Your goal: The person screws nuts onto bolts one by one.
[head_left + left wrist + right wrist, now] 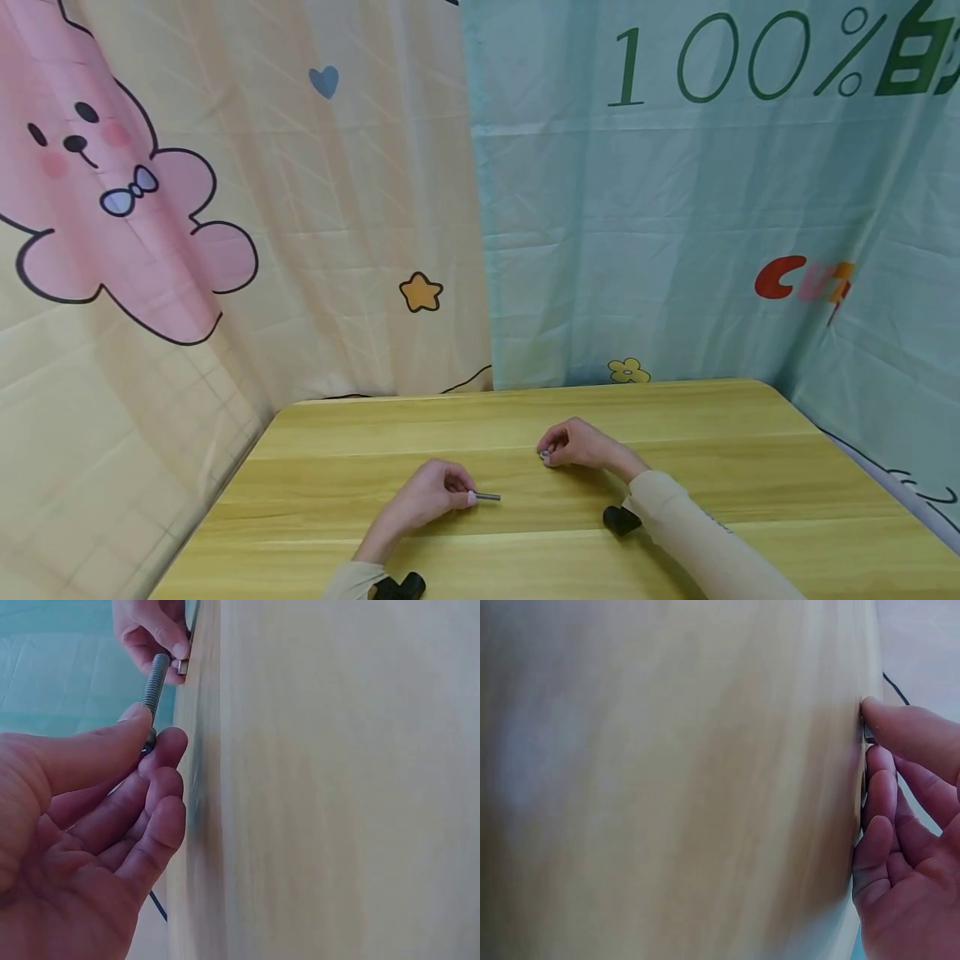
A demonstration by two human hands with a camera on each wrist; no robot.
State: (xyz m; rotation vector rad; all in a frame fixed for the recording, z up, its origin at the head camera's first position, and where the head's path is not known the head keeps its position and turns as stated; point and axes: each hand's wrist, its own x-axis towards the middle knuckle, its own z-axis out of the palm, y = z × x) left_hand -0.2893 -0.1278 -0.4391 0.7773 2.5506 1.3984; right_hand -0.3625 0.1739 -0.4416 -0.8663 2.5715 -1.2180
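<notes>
The table (360, 437) was of yellow wood, with pale lines running across it from side to side, and its far corners were rounded. Behind the table hung two cloths: to its left a cream cloth (352, 192), to its right a blue-green cloth (600, 217). The cream one carried a pink bear (150, 250) with a bow, a blue heart (324, 82) and an orange star (422, 292); the other had large green signs, "100%" (707, 58), and a yellow flower (628, 371) just above the far edge of the table.

Above the middle of the table, the left hand (431, 496) pinched a bolt (489, 497) between thumb and forefinger, near the head, while its other fingers were loosely bent. The threaded end (quite free of the fingers) pointed to the table's right side. The right hand (581, 442), nearer to the table's far edge, was closed at the fingertips on a small nut (545, 456). Whether this hand touched the wood, I could not tell. Bolt and nut were apart.
</notes>
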